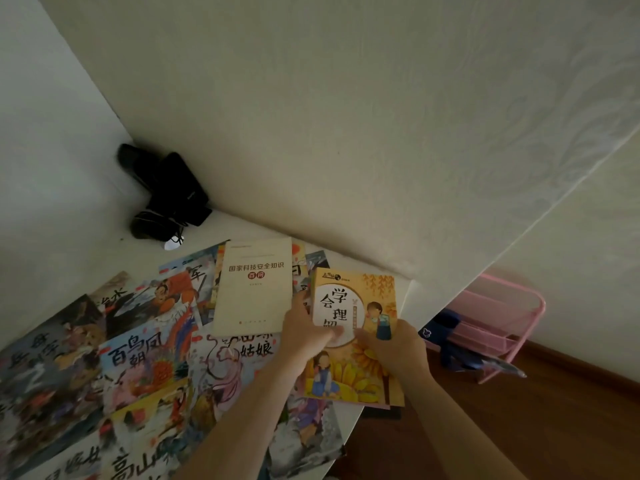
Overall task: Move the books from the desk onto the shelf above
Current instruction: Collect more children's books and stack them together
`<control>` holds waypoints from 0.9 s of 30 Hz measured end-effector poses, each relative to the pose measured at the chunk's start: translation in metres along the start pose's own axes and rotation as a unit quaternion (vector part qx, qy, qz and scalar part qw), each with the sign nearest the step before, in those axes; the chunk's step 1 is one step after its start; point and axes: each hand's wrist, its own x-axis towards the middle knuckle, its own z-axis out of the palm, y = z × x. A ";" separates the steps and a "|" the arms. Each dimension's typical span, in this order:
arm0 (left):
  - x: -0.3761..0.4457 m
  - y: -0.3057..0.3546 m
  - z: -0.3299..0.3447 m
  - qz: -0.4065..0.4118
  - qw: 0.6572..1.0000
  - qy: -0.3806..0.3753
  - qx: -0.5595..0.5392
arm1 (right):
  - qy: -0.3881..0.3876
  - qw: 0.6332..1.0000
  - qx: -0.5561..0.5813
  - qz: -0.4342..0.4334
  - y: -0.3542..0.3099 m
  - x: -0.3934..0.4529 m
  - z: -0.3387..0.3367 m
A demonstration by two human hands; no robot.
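Currently, working from my left: the picture books [138,358] lie fanned and overlapping over most of the white desk [69,251], with the cream booklet [254,285] resting on top of them towards the back. My left hand [304,332] sits at the left edge of the orange book [353,334], thumb on the cover; the fingers appear to be tucked under or behind that edge, though the view is soft there and I cannot confirm it. My right hand [398,348] lies on the cover lower right, fingers spread forward over it, pressing rather than curling round. So the orange book is held between both hands, more steadied than firmly gripped, at the desk's right end with its near corner overhanging the edge. Risks, as I judge them: there seem to be thinner books stacked beneath it, and lifting with flat fingers could let one slide out and drop to the wooden floor [519,427]; the glossy covers alongside overlap loosely, so a dragging wrist could shift the booklet or pull neighbours along. The shelf is out of frame. Surroundings: dark objects with a cable [166,192] sit in the back corner of the desk, patterned wallpaper [381,133] behind, and a pink wire rack [498,323] stands on the floor to the right.
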 end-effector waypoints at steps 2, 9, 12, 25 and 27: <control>-0.001 0.001 -0.002 -0.038 0.995 -0.039 -0.079 | -0.013 0.998 0.063 0.016 0.006 -0.002 -0.007; -0.030 0.013 -0.012 0.019 0.975 -0.136 -0.177 | -0.061 0.976 0.204 -0.045 0.006 -0.023 -0.024; -0.047 0.015 -0.051 0.054 0.964 -0.139 -0.219 | -0.092 0.969 0.204 -0.100 -0.023 -0.035 -0.025; -0.161 -0.119 -0.309 0.205 0.957 0.148 -0.142 | -0.373 0.871 0.125 -0.294 -0.179 -0.164 0.180; -0.166 -0.154 -0.313 0.184 0.956 0.153 -0.168 | -0.364 0.874 0.092 -0.309 -0.167 -0.175 0.204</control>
